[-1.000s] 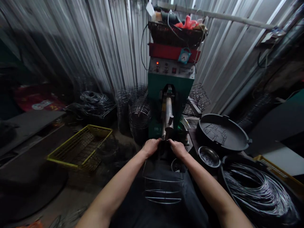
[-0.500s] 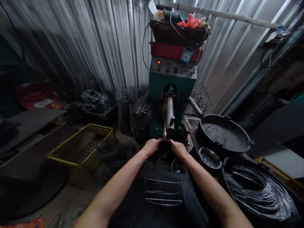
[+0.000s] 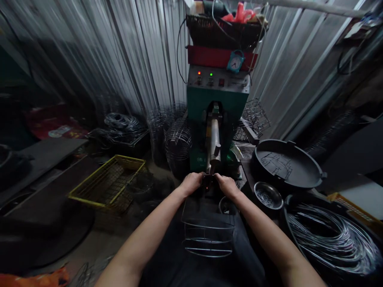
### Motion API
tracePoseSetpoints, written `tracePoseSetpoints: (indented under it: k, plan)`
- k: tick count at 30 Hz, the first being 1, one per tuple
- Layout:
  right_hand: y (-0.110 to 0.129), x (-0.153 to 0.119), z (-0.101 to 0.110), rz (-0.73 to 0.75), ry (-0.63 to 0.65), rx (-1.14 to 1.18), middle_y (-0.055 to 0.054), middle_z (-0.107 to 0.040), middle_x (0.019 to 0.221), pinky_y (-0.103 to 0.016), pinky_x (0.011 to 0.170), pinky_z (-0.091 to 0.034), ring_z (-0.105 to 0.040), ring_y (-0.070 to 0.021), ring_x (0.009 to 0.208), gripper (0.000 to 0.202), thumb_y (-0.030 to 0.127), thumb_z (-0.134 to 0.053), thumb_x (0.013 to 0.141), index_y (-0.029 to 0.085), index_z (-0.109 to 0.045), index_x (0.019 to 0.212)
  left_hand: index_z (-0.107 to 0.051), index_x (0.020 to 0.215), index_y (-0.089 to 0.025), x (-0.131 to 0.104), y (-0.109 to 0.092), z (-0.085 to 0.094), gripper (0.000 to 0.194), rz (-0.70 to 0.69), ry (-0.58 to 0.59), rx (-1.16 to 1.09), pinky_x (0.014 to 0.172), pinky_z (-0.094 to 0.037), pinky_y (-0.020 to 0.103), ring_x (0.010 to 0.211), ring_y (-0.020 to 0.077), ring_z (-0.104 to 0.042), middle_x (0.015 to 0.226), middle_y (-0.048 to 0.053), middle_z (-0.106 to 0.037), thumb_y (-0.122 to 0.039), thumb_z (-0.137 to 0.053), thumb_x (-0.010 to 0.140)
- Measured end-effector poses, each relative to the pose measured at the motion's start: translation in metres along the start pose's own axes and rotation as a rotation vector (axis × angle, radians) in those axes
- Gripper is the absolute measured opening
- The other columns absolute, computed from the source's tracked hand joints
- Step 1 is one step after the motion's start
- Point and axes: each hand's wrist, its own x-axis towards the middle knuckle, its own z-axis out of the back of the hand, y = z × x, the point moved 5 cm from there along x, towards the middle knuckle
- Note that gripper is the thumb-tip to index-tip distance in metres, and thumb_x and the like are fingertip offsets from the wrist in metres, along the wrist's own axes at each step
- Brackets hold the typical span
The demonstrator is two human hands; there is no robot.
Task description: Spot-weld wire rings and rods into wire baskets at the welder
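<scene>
I view the work area from the head camera. Both of my grips are at the lower end of the machine (image 3: 218,95). Left grip (image 3: 191,184): fingers together, clamped on the far end of the wire frame (image 3: 208,241). Right grip (image 3: 226,185): likewise clamped on that end, opposite side. The fingertips are dim, so I cannot tell the exact contact points. The wire frame extends from the grips back over the dark cloth (image 3: 167,259) on the lap, its curved bars lying crosswise.

The metal arm (image 3: 214,133) projects toward me, with its tip between the grips; a small orange glow shows just below. On the panel, the red lamp (image 3: 199,73) and green lamp (image 3: 211,74) are lit. To the right: round pan (image 3: 306,171), wire coil (image 3: 338,245) and, between them, small bowl (image 3: 273,191). To the left: yellow crate (image 3: 86,200).
</scene>
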Motion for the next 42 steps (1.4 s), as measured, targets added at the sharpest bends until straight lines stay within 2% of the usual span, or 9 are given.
tracePoseSetpoints:
  k: [2, 5, 8, 12, 20, 26, 32, 37, 42]
  plan:
    - [-0.004, 0.002, -0.001, 0.005, -0.019, 0.143, -0.006, -0.063, 0.084, -0.023, 0.06, -0.036, -0.058, -0.0165, 0.071, 0.027, 0.023, -0.035, 0.086, 0.022, -0.051, 0.107, -0.057, 0.104, -0.024, 0.001, 0.001, 0.0, 0.03, 0.003, -0.001, -0.037, 0.066, -0.041, 0.022, 0.078, 0.0171, -0.061, 0.079, 0.004, -0.066, -0.016, -0.044, 0.077]
    - [-0.013, 0.001, -0.002, 0.05, -0.068, 0.503, -0.002, -0.058, 0.072, -0.022, 0.06, -0.035, -0.053, -0.0141, 0.066, 0.027, 0.035, -0.034, 0.086, 0.018, -0.055, 0.086, -0.058, 0.102, -0.023, 0.001, 0.002, 0.001, 0.028, 0.004, -0.019, -0.069, 0.066, -0.04, 0.022, 0.078, 0.0172, -0.061, 0.079, 0.005, -0.066, -0.017, -0.043, 0.079]
    - [-0.025, -0.005, -0.007, 0.004, -0.094, 0.799, 0.0, -0.048, 0.062, -0.022, 0.058, -0.035, -0.046, -0.0126, 0.061, 0.037, 0.044, -0.031, 0.083, 0.017, -0.049, 0.067, -0.06, 0.1, -0.023, 0.002, 0.001, 0.002, 0.027, -0.005, -0.032, -0.087, 0.064, -0.039, 0.022, 0.077, 0.017, -0.061, 0.078, 0.005, -0.066, -0.017, -0.042, 0.08]
    - [-0.032, -0.011, -0.016, -0.092, -0.101, 0.968, 0.003, -0.039, 0.058, -0.023, 0.054, -0.032, -0.038, -0.0114, 0.056, 0.039, 0.051, -0.034, 0.079, 0.018, -0.042, 0.062, -0.06, 0.1, -0.022, 0.001, 0.003, 0.0, 0.027, 0.001, -0.042, -0.133, 0.063, -0.038, 0.021, 0.076, 0.0167, -0.061, 0.075, 0.004, -0.065, -0.016, -0.044, 0.078]
    - [-0.029, -0.009, -0.017, -0.101, -0.147, 0.986, 0.003, -0.037, 0.057, -0.023, 0.054, -0.03, -0.036, -0.0114, 0.056, 0.039, 0.054, -0.036, 0.075, 0.018, -0.04, 0.06, -0.06, 0.102, -0.022, 0.005, 0.01, -0.006, 0.026, -0.018, -0.052, -0.162, 0.064, -0.038, 0.021, 0.075, 0.0159, -0.06, 0.077, 0.005, -0.065, -0.02, -0.044, 0.081]
    - [-0.025, -0.017, -0.016, -0.158, -0.253, 0.942, 0.001, -0.042, 0.058, -0.024, 0.057, -0.032, -0.04, -0.0128, 0.058, 0.037, 0.052, -0.034, 0.073, 0.018, -0.042, 0.059, -0.06, 0.1, -0.019, 0.001, 0.006, -0.002, 0.026, -0.029, -0.076, -0.134, 0.064, -0.038, 0.023, 0.078, 0.0187, -0.061, 0.081, 0.008, -0.066, -0.025, -0.041, 0.084]
    - [-0.017, -0.025, -0.019, -0.131, -0.241, 0.889, 0.001, -0.042, 0.055, -0.024, 0.055, -0.032, -0.042, -0.0131, 0.056, 0.036, 0.05, -0.034, 0.073, 0.019, -0.04, 0.056, -0.061, 0.099, -0.019, -0.015, 0.006, -0.004, 0.024, -0.001, -0.077, -0.154, 0.067, -0.039, 0.023, 0.08, 0.018, -0.061, 0.083, 0.008, -0.067, -0.022, -0.043, 0.083]
    - [-0.016, -0.022, -0.012, -0.132, -0.26, 0.837, 0.001, -0.044, 0.055, -0.024, 0.056, -0.033, -0.043, -0.0132, 0.056, 0.034, 0.047, -0.034, 0.074, 0.019, -0.041, 0.056, -0.061, 0.099, -0.018, -0.015, 0.006, -0.006, 0.025, 0.02, -0.088, -0.207, 0.07, -0.04, 0.025, 0.082, 0.0179, -0.06, 0.085, 0.008, -0.066, -0.022, -0.043, 0.083]
    - [-0.012, -0.033, 0.001, -0.091, -0.304, 0.804, 0.001, -0.043, 0.054, -0.023, 0.055, -0.034, -0.043, -0.0125, 0.055, 0.035, 0.044, -0.034, 0.078, 0.019, -0.042, 0.056, -0.061, 0.097, -0.014, -0.025, -0.006, 0.009, 0.027, 0.007, -0.069, -0.322, 0.072, -0.042, 0.025, 0.082, 0.0173, -0.059, 0.088, 0.008, -0.066, -0.028, -0.043, 0.082]
